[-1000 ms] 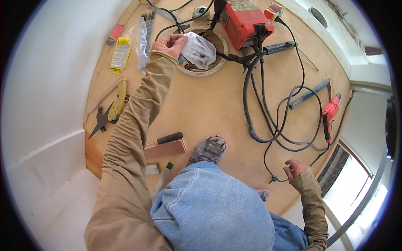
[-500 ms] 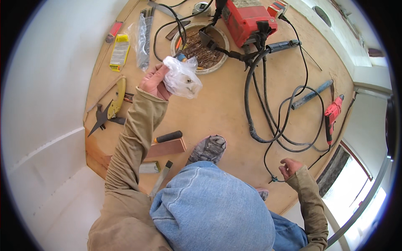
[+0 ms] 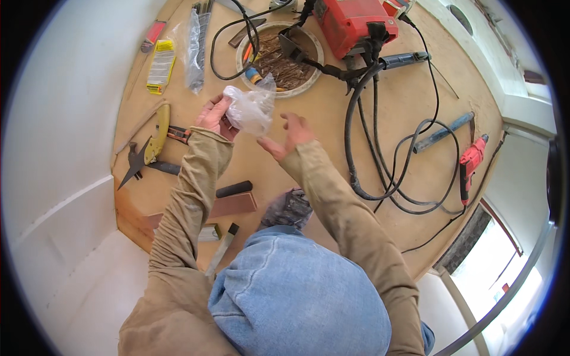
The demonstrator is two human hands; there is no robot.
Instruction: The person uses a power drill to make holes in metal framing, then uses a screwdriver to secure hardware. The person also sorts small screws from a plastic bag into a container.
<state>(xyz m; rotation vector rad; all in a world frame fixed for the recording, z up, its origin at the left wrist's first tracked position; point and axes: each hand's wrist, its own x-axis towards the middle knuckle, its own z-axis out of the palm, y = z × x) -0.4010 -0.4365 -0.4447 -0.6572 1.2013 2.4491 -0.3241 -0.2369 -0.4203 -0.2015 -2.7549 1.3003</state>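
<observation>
A crumpled clear plastic bag (image 3: 252, 110) is gripped along its left side by my left hand (image 3: 217, 115), the fingers closed on it. My right hand (image 3: 291, 136) is just right of the bag, fingers apart and holding nothing. Whatever the bag contains is hard to make out. Just beyond the bag stands a round tub (image 3: 317, 44), full of brown rod-like pieces, with a blue-and-orange object (image 3: 253, 75) at its near left rim.
A red welding machine (image 3: 356, 26) stands at the back with looping black cables (image 3: 350, 142). Rightward lie a blue tube (image 3: 442, 133) and a red drill (image 3: 472, 157). A yellow-handled handsaw (image 3: 157, 139), a hammer (image 3: 163, 168) and a yellow packet (image 3: 161, 68) lie leftward.
My right hand has swung from the lower right up to the bag's right side. The bag, still in my left hand, has shifted slightly left, and its top now spreads upward.
</observation>
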